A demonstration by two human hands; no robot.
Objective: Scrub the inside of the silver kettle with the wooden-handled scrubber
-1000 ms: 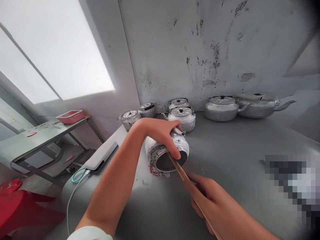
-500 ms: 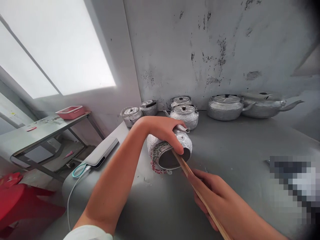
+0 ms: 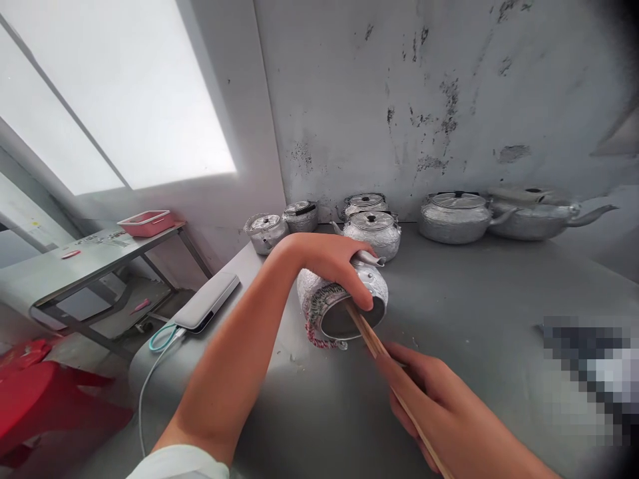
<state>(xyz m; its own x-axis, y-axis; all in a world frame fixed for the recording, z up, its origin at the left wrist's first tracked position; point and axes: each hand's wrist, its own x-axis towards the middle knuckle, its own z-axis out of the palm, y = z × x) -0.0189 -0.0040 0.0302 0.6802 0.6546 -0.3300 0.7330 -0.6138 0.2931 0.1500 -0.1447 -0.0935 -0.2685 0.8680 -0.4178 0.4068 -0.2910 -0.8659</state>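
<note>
A silver hammered teapot [image 3: 308, 293] lies tilted on the grey table, its round opening facing me. Its handle, wrapped in red, white and dark cord, hangs down at the left of the opening. My left hand [image 3: 334, 261] is closed over the top of the teapot beside the spout, thumb near the rim. In my right hand [image 3: 424, 392] is a wooden stick [image 3: 370, 338], its far end inside the opening. What the tip touches in there is hidden.
Several lidded silver teapots, one of them a kettle [image 3: 372, 236], stand along the wall at the back. A pale power bank [image 3: 212, 299] with a cable lies at the left edge. Further left are a side table with a pink basket [image 3: 146, 226] and a red stool [image 3: 54, 406].
The whole view has shifted slightly, so everything sits a little further right. The stick's far end has moved slightly within the opening. Both hands keep their hold.
</note>
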